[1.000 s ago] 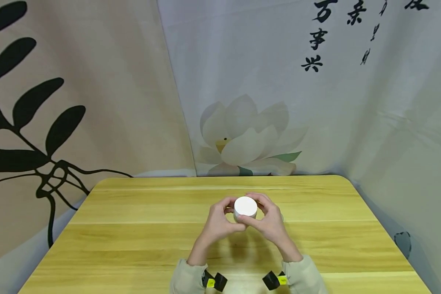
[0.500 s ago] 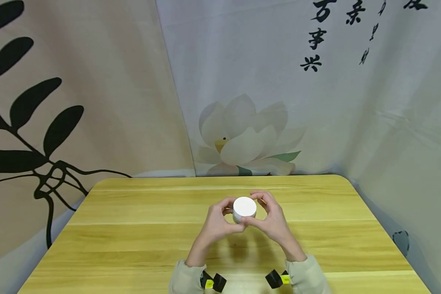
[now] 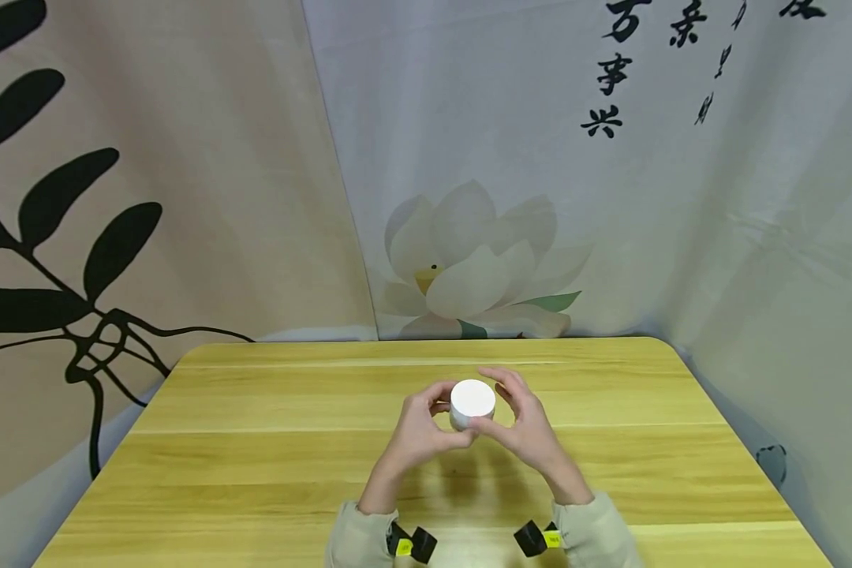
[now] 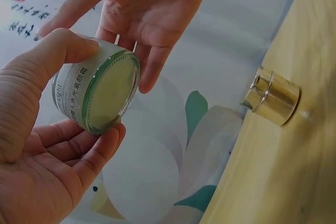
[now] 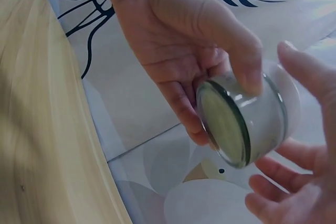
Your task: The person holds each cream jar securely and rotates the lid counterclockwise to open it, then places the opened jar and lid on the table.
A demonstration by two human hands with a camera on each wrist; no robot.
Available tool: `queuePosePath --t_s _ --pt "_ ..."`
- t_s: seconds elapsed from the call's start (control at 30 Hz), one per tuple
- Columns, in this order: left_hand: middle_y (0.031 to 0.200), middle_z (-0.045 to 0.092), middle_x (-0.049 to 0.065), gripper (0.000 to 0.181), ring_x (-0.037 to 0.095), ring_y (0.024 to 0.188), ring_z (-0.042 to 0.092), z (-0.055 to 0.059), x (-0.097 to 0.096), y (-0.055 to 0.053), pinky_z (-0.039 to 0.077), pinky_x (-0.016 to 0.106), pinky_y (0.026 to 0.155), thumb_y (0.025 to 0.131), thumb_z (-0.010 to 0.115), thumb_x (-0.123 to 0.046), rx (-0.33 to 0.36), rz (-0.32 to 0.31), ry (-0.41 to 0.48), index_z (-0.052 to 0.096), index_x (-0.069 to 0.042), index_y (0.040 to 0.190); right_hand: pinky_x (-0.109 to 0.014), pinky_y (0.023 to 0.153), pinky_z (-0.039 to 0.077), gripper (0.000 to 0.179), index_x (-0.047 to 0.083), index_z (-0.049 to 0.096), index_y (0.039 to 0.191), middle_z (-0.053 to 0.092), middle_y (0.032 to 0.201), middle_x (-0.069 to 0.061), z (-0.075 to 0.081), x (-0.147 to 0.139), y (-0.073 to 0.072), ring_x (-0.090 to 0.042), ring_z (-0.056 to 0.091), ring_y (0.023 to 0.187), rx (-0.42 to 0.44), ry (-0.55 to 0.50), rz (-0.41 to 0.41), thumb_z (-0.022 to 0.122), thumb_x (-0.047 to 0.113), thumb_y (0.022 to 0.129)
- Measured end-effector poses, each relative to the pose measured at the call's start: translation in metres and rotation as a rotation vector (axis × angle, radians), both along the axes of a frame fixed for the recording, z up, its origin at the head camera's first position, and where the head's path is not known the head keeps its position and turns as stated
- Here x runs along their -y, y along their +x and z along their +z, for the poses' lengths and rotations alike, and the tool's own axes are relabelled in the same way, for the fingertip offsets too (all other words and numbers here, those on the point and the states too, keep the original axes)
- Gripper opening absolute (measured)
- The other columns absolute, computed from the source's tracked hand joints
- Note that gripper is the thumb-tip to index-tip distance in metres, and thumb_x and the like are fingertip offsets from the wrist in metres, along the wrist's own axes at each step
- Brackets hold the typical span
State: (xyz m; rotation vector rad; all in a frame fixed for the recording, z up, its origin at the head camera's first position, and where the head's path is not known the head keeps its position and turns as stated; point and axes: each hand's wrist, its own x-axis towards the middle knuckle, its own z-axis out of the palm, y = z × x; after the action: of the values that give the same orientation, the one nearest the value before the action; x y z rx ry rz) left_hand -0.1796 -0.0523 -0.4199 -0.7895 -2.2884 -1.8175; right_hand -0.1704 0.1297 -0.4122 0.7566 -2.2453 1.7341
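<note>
My left hand (image 3: 424, 428) grips a small glass cosmetic cream jar (image 4: 84, 88) around its side, thumb on one side and fingers on the other. Printed characters run along the jar's wall, and its pale green base faces the wrist cameras. On top is a round white lid (image 3: 472, 399), level in the head view. My right hand (image 3: 527, 430) is spread around the lid side, its fingers loosely bent and apart from the lid in the right wrist view. Its thumb overlaps the near edge of the jar in the head view.
A shiny gold-looking cylinder (image 4: 278, 98) stands on the wooden table (image 3: 291, 473) in the left wrist view; in the head view it is hidden. Behind the table hangs a printed cloth (image 3: 255, 197) with flowers and characters. Wrist camera mounts (image 3: 530, 539) sit below both hands.
My right fingers have drawn off the lid, and the right hand has shifted slightly to the right. The left hand and jar have hardly moved.
</note>
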Motion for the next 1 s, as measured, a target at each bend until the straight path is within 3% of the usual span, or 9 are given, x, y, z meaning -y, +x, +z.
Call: queuePosePath --t_s 0.13,0.27,0.37,0.47,0.5,0.6,0.7,0.83,1.0 --pt "0.101 0.064 0.009 0.048 0.018 0.091 0.059 0.001 0.0 0.0 0.051 0.029 0.083 0.066 0.078 -0.001 0.018 0.005 -0.014 0.061 0.002 0.111 -0.06 0.102 0.028 0.051 0.005 0.054 0.116 0.049 0.125 -0.015 0.001 0.003 0.0 -0.03 0.042 0.121 0.027 -0.013 -0.053 0.08 0.006 0.072" --pt "0.1 0.064 0.009 0.048 0.019 0.09 0.058 0.0 0.0 -0.001 0.052 0.031 0.083 0.066 0.078 -0.001 0.012 0.011 -0.024 0.062 0.001 0.111 -0.059 0.102 0.03 0.045 0.004 0.058 0.113 0.049 0.125 -0.014 0.0 0.002 -0.001 -0.029 0.044 0.118 0.018 -0.022 -0.036 0.079 0.004 0.072" --pt "0.101 0.064 0.011 0.048 0.021 0.091 0.059 0.001 0.0 0.0 0.052 0.033 0.083 0.067 0.078 -0.001 0.01 0.008 -0.022 0.061 0.003 0.112 -0.047 0.103 0.034 0.045 0.002 0.058 0.119 0.048 0.126 -0.015 0.0 0.0 -0.002 -0.025 0.046 0.117 0.012 -0.027 0.026 0.074 0.002 0.077" --pt "0.1 0.063 0.015 0.047 0.024 0.09 0.059 0.016 0.0 0.009 0.052 0.034 0.083 0.068 0.077 0.001 0.011 -0.001 -0.034 0.06 0.008 0.112 -0.031 0.103 0.036 0.046 0.002 0.055 0.125 0.048 0.127 -0.014 -0.002 -0.002 -0.002 -0.023 0.046 0.116 -0.002 -0.013 0.072 0.07 0.001 0.081" --pt "0.1 0.063 0.016 0.047 0.025 0.09 0.059 0.022 0.0 0.012 0.052 0.035 0.083 0.069 0.076 0.002 0.013 -0.004 -0.038 0.059 0.009 0.112 -0.031 0.103 0.036 0.048 0.002 0.054 0.127 0.047 0.128 -0.014 -0.002 -0.002 -0.002 -0.023 0.046 0.117 -0.003 -0.008 0.072 0.069 0.001 0.081" --pt "0.099 0.063 0.017 0.045 0.026 0.09 0.059 0.036 0.001 0.02 0.052 0.037 0.083 0.068 0.075 0.004 0.024 -0.003 -0.05 0.059 0.011 0.11 -0.042 0.105 0.034 0.053 0.003 0.051 0.128 0.048 0.127 -0.014 -0.003 0.0 -0.001 -0.03 0.044 0.12 0.0 -0.003 0.029 0.072 0.002 0.079" --pt "0.1 0.063 0.017 0.045 0.025 0.09 0.058 0.036 0.001 0.021 0.051 0.04 0.084 0.067 0.075 0.005 0.038 0.0 -0.044 0.059 0.011 0.11 -0.059 0.103 0.028 0.052 0.003 0.052 0.121 0.049 0.126 -0.014 -0.002 0.003 0.001 -0.035 0.041 0.122 0.02 -0.02 -0.029 0.077 0.003 0.074" --pt "0.101 0.063 0.017 0.046 0.022 0.09 0.058 0.035 0.001 0.021 0.051 0.039 0.084 0.067 0.075 0.005 0.045 0.004 -0.04 0.06 0.01 0.11 -0.061 0.102 0.028 0.045 0.002 0.056 0.111 0.049 0.125 -0.015 -0.003 0.003 0.0 -0.033 0.043 0.12 0.021 -0.035 -0.042 0.078 0.002 0.072" --pt "0.099 0.063 0.018 0.045 0.024 0.09 0.058 0.035 0.002 0.022 0.052 0.04 0.083 0.068 0.075 0.005 0.034 0.009 -0.043 0.059 0.011 0.11 -0.059 0.101 0.03 0.042 -0.001 0.057 0.12 0.047 0.128 -0.018 -0.002 0.001 0.0 -0.032 0.044 0.119 -0.013 -0.016 0.042 0.07 0.0 0.08"
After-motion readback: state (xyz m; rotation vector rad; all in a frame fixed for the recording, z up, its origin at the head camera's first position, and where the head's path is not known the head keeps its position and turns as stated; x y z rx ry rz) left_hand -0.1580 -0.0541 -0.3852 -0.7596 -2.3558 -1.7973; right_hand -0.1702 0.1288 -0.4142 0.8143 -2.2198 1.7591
